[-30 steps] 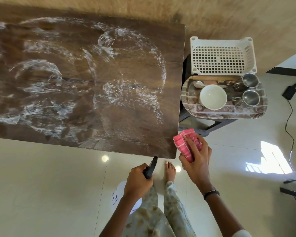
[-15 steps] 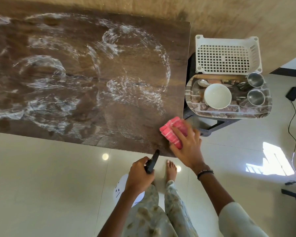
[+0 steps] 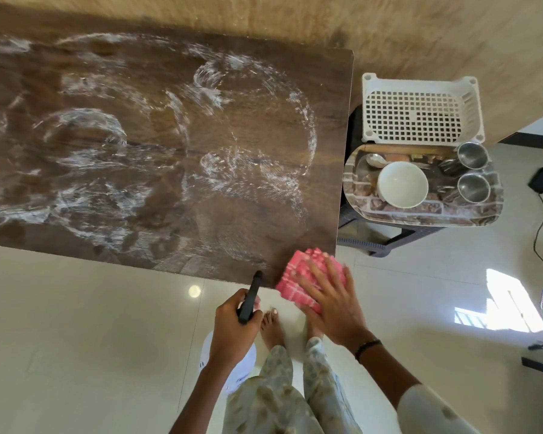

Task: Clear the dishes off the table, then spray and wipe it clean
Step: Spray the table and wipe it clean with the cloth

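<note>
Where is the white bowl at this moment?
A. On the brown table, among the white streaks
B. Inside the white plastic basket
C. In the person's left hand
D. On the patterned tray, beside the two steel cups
D: the white bowl sits on the patterned tray with the two steel cups to its right, away from the streaked table.

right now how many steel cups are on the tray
2. Both stand at the right end of the tray: one cup at the far corner by the white basket, the other cup just in front of it. None looks hidden.
</note>
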The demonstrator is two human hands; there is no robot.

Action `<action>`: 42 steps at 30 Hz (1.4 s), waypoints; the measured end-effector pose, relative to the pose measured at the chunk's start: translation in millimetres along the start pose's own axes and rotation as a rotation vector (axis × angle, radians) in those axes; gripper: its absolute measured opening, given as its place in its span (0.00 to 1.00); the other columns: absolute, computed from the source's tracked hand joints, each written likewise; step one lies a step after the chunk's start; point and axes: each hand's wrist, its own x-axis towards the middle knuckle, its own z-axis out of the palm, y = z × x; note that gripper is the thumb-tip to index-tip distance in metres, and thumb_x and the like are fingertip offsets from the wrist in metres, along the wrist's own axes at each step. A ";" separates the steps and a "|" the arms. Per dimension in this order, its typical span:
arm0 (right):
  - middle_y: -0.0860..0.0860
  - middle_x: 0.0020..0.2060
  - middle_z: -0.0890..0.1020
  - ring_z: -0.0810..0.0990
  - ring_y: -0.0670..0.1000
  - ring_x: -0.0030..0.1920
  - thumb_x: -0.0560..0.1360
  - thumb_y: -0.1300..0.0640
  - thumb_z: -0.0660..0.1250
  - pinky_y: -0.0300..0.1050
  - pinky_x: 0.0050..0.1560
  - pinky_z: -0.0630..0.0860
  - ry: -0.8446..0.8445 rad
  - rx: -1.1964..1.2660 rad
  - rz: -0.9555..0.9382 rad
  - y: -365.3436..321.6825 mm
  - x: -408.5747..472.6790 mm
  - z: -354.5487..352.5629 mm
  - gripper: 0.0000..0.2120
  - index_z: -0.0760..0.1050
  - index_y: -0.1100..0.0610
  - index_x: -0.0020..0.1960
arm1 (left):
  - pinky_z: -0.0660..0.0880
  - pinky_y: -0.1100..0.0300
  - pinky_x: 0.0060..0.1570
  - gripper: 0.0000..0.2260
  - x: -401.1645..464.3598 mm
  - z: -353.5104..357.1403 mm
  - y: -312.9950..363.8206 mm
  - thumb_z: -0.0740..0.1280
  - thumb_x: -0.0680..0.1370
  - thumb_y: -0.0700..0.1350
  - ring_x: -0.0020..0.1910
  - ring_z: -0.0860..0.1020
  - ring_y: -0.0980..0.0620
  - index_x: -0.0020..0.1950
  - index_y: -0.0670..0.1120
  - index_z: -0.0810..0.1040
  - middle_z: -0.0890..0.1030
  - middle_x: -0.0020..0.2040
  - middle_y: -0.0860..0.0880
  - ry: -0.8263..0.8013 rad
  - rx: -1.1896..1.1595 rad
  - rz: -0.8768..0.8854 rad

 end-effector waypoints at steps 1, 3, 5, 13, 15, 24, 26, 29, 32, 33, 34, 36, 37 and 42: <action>0.54 0.75 0.63 0.51 0.61 0.76 0.78 0.34 0.47 0.70 0.69 0.57 0.014 0.015 0.035 11.6 -4.2 -0.4 0.28 0.58 0.44 0.75 | 0.65 0.67 0.28 0.08 0.1 -0.7 2.0 0.66 0.71 0.31 0.24 0.64 0.54 0.38 0.44 0.76 0.75 0.31 0.38 0.000 -0.001 0.007; 0.54 0.75 0.61 0.52 0.61 0.76 0.78 0.36 0.50 0.68 0.70 0.57 0.038 0.065 0.130 22.4 3.4 -4.7 0.28 0.58 0.45 0.75 | 0.66 0.67 0.28 0.09 0.5 -2.2 3.8 0.66 0.71 0.31 0.24 0.65 0.54 0.38 0.45 0.76 0.75 0.30 0.39 0.007 0.005 0.020; 0.55 0.75 0.63 0.54 0.63 0.76 0.78 0.38 0.54 0.66 0.71 0.56 0.061 0.075 0.201 13.9 30.7 -11.9 0.27 0.62 0.46 0.74 | 0.65 0.67 0.28 0.08 0.6 -3.0 5.1 0.66 0.71 0.31 0.23 0.65 0.54 0.38 0.44 0.76 0.73 0.28 0.42 0.019 -0.008 0.028; 0.51 0.77 0.55 0.48 0.62 0.77 0.80 0.37 0.50 0.65 0.74 0.49 0.014 0.039 -0.065 -61.5 45.2 -5.6 0.25 0.57 0.41 0.76 | 0.61 0.65 0.27 0.06 0.4 -8.8 6.8 0.65 0.69 0.30 0.26 0.60 0.52 0.38 0.41 0.75 0.63 0.25 0.48 0.040 -0.013 -0.003; 0.52 0.76 0.60 0.52 0.62 0.76 0.80 0.37 0.50 0.65 0.73 0.54 0.017 -0.011 -0.085 -39.8 22.3 -2.3 0.25 0.57 0.42 0.75 | 0.62 0.64 0.27 0.06 -0.2 -10.5 8.5 0.65 0.69 0.30 0.25 0.60 0.52 0.37 0.41 0.74 0.63 0.25 0.49 0.023 -0.008 0.002; 0.54 0.75 0.62 0.55 0.64 0.75 0.78 0.40 0.52 0.65 0.73 0.49 0.045 0.138 0.204 -38.3 73.3 -19.7 0.25 0.63 0.45 0.73 | 0.63 0.69 0.25 0.10 4.4 -14.0 17.8 0.65 0.71 0.31 0.20 0.64 0.56 0.37 0.46 0.75 0.69 0.22 0.55 -0.015 -0.029 -0.006; 0.53 0.75 0.61 0.53 0.63 0.76 0.81 0.41 0.47 0.65 0.73 0.48 0.034 0.118 0.078 -59.8 71.2 -16.3 0.23 0.64 0.45 0.73 | 0.62 0.68 0.25 0.08 4.9 -12.1 21.8 0.65 0.70 0.31 0.20 0.62 0.56 0.36 0.43 0.74 0.68 0.21 0.55 -0.033 -0.017 -0.002; 0.51 0.75 0.63 0.54 0.61 0.76 0.81 0.40 0.44 0.63 0.74 0.53 0.027 0.098 -0.042 -58.7 41.7 -9.1 0.23 0.61 0.43 0.74 | 0.62 0.70 0.24 0.14 9.1 -5.5 32.2 0.67 0.70 0.32 0.19 0.65 0.56 0.30 0.47 0.70 0.68 0.18 0.55 -0.037 0.023 0.004; 0.52 0.75 0.63 0.56 0.61 0.76 0.80 0.38 0.47 0.62 0.72 0.57 0.052 0.027 -0.025 -27.9 21.2 -6.3 0.25 0.56 0.43 0.75 | 0.62 0.68 0.26 0.16 16.6 6.3 45.7 0.69 0.71 0.38 0.22 0.66 0.56 0.29 0.52 0.68 0.71 0.20 0.55 -0.075 0.106 0.048; 0.52 0.74 0.64 0.56 0.61 0.76 0.80 0.38 0.47 0.62 0.72 0.57 0.055 0.024 -0.002 -19.1 19.0 -7.4 0.25 0.58 0.44 0.75 | 0.62 0.68 0.26 0.15 19.6 11.7 50.5 0.69 0.71 0.39 0.22 0.67 0.56 0.29 0.52 0.68 0.72 0.21 0.56 -0.104 0.128 0.060; 0.53 0.74 0.64 0.56 0.60 0.76 0.81 0.39 0.46 0.62 0.72 0.58 0.047 0.037 0.020 -13.9 18.3 -9.1 0.25 0.60 0.45 0.75 | 0.62 0.68 0.26 0.15 22.7 17.4 56.4 0.68 0.71 0.39 0.23 0.67 0.55 0.29 0.52 0.68 0.72 0.22 0.56 -0.126 0.148 0.078; 0.54 0.73 0.67 0.56 0.60 0.76 0.80 0.41 0.47 0.62 0.71 0.59 0.031 0.071 0.047 -13.4 18.5 -12.7 0.24 0.61 0.48 0.74 | 0.65 0.64 0.28 0.13 29.6 28.6 69.5 0.67 0.71 0.40 0.24 0.68 0.53 0.29 0.51 0.68 0.71 0.23 0.53 -0.151 0.209 0.101; 0.54 0.72 0.67 0.55 0.59 0.76 0.80 0.42 0.49 0.62 0.71 0.59 0.037 0.081 0.051 -14.3 19.2 -14.0 0.26 0.58 0.48 0.75 | 0.66 0.62 0.30 0.10 32.9 34.5 76.6 0.66 0.70 0.40 0.26 0.71 0.51 0.31 0.50 0.70 0.71 0.25 0.53 -0.164 0.242 0.116; 0.53 0.73 0.65 0.55 0.59 0.76 0.77 0.43 0.57 0.60 0.71 0.57 0.080 0.117 0.037 -14.0 19.4 -15.0 0.33 0.49 0.49 0.78 | 0.70 0.58 0.37 0.05 48.1 51.6 92.8 0.64 0.70 0.42 0.36 0.75 0.44 0.43 0.47 0.78 0.79 0.36 0.48 -0.156 0.367 0.091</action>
